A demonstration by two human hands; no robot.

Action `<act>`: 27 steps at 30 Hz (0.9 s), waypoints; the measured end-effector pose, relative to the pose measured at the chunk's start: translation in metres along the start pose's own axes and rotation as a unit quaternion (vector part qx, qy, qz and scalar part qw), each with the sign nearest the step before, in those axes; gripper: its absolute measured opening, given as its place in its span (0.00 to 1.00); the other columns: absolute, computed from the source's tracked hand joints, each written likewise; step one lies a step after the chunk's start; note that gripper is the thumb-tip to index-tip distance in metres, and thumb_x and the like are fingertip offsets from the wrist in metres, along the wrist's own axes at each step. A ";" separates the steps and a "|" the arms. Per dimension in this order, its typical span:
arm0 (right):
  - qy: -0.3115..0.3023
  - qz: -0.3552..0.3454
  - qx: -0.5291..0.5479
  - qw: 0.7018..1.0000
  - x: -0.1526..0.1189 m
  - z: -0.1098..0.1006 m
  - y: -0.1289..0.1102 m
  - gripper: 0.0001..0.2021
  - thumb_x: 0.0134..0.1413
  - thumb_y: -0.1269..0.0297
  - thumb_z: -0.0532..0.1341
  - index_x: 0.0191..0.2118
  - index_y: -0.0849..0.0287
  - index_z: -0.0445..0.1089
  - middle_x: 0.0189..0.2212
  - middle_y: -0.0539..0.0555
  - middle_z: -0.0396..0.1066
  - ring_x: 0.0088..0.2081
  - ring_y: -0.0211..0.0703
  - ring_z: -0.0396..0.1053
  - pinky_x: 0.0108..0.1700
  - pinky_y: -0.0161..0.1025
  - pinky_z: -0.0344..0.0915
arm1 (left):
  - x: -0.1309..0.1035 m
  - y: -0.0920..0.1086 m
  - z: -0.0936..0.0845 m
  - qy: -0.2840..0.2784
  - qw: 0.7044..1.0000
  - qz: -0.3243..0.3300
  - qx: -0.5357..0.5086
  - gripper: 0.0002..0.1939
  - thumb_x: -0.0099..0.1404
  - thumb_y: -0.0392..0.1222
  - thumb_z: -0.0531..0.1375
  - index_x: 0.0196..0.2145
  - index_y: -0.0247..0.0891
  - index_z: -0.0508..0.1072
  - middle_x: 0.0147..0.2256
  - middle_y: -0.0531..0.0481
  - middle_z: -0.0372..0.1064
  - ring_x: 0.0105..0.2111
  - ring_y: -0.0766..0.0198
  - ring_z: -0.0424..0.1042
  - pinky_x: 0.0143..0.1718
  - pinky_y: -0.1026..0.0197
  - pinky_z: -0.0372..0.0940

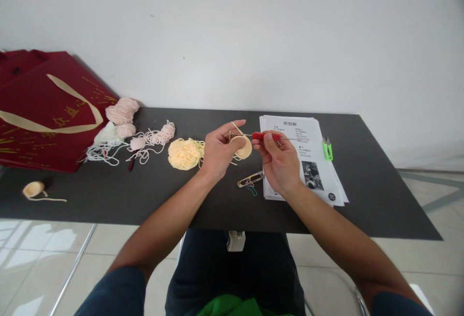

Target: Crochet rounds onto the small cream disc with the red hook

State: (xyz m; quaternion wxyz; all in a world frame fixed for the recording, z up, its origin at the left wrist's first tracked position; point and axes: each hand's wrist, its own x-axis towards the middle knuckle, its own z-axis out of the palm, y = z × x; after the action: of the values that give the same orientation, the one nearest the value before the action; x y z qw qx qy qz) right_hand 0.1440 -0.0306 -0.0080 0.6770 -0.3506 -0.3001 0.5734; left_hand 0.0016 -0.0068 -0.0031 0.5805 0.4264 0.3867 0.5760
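My left hand (220, 150) pinches a round cream crocheted piece (245, 148), with a strand of yarn running up over its index finger. In my right hand (281, 161) is a crochet hook (266, 136) with a red grip, its thin metal shaft pointing left to the edge of the piece. A ball of pale yellow yarn (185, 154) lies on the table just left of my left hand. Below the crocheted piece, near my right wrist, rest gold-coloured thread snips (250, 179) with a small teal stitch marker (251, 190) beside them.
Printed sheets (308, 127) lie stacked under and beyond my right hand, with green-handled snips (327, 149) at their right edge. Pink yarn (122, 111) and white yarn (107, 137) sit by a dark red paper bag (47, 108). A small cream crocheted piece (34, 189) is at the table's (108, 195) far left.
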 end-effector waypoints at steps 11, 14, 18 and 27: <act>-0.009 -0.006 -0.015 1.000 0.001 -0.003 0.002 0.09 0.55 0.58 0.73 0.37 0.53 0.75 0.34 0.47 0.83 0.33 0.33 0.79 0.41 0.32 0.79 | -0.001 -0.001 0.001 0.010 1.000 0.017 0.021 0.27 0.51 0.31 0.69 0.50 0.40 0.80 0.30 0.56 0.72 0.27 0.71 0.69 0.30 0.66 0.65; -0.017 -0.025 -0.021 0.999 0.002 -0.004 0.002 0.09 0.56 0.58 0.73 0.37 0.53 0.75 0.35 0.47 0.83 0.33 0.32 0.78 0.40 0.32 0.78 | -0.001 -0.001 0.001 0.019 1.000 0.018 0.014 0.30 0.51 0.31 0.69 0.54 0.38 0.77 0.32 0.56 0.73 0.27 0.71 0.69 0.30 0.66 0.65; -0.014 -0.088 -0.036 0.995 0.004 -0.007 0.000 0.09 0.55 0.59 0.73 0.36 0.53 0.74 0.34 0.47 0.81 0.32 0.34 0.76 0.36 0.33 0.75 | 0.000 -0.003 0.001 0.035 0.998 0.038 0.019 0.31 0.51 0.31 0.68 0.55 0.38 0.75 0.30 0.57 0.72 0.27 0.71 0.68 0.30 0.66 0.64; -0.013 -0.198 -0.119 0.973 0.004 -0.013 -0.003 0.08 0.58 0.58 0.71 0.37 0.51 0.72 0.35 0.47 0.80 0.31 0.35 0.75 0.34 0.36 0.72 | -0.002 -0.001 0.001 0.049 0.996 0.059 0.042 0.29 0.53 0.33 0.68 0.54 0.40 0.76 0.30 0.57 0.71 0.27 0.70 0.67 0.30 0.65 0.63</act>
State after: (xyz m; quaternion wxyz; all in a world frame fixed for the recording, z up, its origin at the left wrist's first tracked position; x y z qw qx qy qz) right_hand 0.1573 -0.0291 -0.0130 0.7263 -0.3546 -0.4390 0.3924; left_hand 0.0026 -0.0085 -0.0043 0.5075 0.4434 0.4128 0.6127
